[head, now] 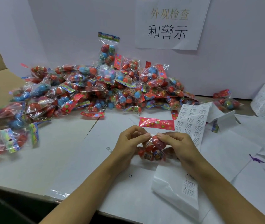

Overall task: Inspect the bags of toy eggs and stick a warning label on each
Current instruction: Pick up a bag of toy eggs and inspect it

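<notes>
**Both hands pinch one bag of toy eggs above the white surface**

The left hand (129,139) and the right hand (175,143) meet at the middle of the view, fingers (142,136) curled, each pinching the clear plastic of a small cellophane bag of red toy eggs (152,151). The bag's red flowered header card (157,123) points away from the person, and its eggs lie between the two wrists, low over the white paper-covered surface (63,151).

Just beside the right hand, a white sheet of small printed warning labels (191,120) lies flat. A curled strip of white label backing (175,188) rests under the right forearm.

Behind the hands, a large heap of similar clear bags of red and blue eggs (96,88) spreads to the left edge. A white paper sign with Chinese characters (169,25) hangs on the wall.
</notes>
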Motion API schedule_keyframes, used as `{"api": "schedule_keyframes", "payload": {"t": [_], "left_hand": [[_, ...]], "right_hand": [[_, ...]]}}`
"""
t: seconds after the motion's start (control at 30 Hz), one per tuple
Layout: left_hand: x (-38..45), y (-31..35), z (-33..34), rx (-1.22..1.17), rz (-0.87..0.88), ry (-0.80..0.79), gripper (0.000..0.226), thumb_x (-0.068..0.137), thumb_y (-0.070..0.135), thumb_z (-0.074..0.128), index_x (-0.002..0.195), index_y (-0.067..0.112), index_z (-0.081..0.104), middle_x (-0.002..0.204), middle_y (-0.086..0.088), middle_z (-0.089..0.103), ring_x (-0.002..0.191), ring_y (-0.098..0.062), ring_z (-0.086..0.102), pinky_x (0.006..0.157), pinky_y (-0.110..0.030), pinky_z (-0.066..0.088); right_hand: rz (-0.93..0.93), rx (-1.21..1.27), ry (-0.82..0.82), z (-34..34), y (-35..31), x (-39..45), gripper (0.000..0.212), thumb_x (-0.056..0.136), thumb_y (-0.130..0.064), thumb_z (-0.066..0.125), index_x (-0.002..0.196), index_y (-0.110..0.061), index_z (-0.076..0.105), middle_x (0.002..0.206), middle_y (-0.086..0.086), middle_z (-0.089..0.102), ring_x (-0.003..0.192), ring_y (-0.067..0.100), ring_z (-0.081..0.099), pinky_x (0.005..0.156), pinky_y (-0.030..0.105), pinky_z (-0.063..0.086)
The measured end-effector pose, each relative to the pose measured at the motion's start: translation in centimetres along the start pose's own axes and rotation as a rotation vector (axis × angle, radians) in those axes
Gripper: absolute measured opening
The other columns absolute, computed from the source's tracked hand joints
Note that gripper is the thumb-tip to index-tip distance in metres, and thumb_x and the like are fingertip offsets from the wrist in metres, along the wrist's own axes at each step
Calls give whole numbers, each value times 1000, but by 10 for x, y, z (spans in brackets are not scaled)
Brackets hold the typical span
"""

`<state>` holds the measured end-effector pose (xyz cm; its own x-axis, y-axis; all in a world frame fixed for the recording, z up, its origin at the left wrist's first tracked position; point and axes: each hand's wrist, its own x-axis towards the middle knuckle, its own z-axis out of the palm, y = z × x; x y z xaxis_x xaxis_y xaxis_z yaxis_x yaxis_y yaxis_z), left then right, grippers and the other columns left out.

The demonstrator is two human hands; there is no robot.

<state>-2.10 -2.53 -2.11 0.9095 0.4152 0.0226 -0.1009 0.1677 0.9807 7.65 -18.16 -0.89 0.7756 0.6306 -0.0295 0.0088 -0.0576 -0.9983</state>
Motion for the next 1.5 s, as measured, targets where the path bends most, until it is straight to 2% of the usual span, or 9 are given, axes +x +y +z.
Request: {"api": "schedule_keyframes", "payload": {"t": [0.1,0.3,0.57,0.97,1.07,1.17,1.27,1.37,1.5], "left_hand": [[-1,0,0,20,-1,-7,13,94,11,70,82,16,69,87,-11,68,87,-28,69,75,-43,58],[-1,2,1,-1,-22,-17,12,95,14,70,84,16,72,87,-6,69,93,-27,71,81,-45,61],[-4,4,2,-2,-80,-76,20,84,29,77,92,11,78,99,-19,74,95,-33,74,82,-46,63],[-5,7,1,-26,-68,-56,25,85,29,78,94,6,77,99,-21,73,95,-34,75,77,-44,64],[-5,7,1,-52,-59,-37,27,83,30,78,93,5,76,94,-17,73,92,-32,75,73,-42,63],[-2,5,0,1,-35,60,18,90,26,75,93,8,75,91,-11,73,89,-25,74,72,-40,63],[-2,6,-2,-25,-13,146,34,80,33,80,96,5,71,87,-8,73,83,-23,75,70,-40,62],[-3,7,1,-76,21,136,38,77,33,82,96,4,67,90,-15,72,82,-26,73,69,-43,61],[-5,8,0,-139,74,-30,43,88,50,68,98,9,74,102,-18,74,95,-27,72,75,-34,59]], "right_hand": [[-7,-27,24,1,-1,-1,17,85,-37,76,83,-21,82,84,13,76,78,33,75,59,31,59],[-19,-34,47,1,-1,-1,20,85,-36,76,82,-16,81,87,19,74,83,41,72,75,55,60],[-46,33,81,-1,-2,0,30,74,-42,78,78,-12,81,81,15,74,73,32,74,57,33,59],[-8,74,33,1,-2,-2,46,67,-55,78,84,-12,80,88,17,76,77,37,75,68,43,63],[-37,74,72,3,-2,-3,45,65,-58,77,88,-19,80,89,9,76,77,26,75,62,34,60],[-98,-53,227,2,1,-2,54,62,-61,76,104,-28,69,101,-4,70,90,5,69,73,23,57],[-202,-138,352,-1,1,-3,45,67,-50,82,99,-27,60,92,-6,62,78,-5,60,70,14,48],[-253,-205,211,2,1,-7,27,77,-40,84,89,-22,67,82,-6,69,78,3,64,71,24,50],[-242,-279,52,12,6,-12,56,64,-56,88,112,-36,65,101,-20,70,98,-5,64,75,13,52]]}}
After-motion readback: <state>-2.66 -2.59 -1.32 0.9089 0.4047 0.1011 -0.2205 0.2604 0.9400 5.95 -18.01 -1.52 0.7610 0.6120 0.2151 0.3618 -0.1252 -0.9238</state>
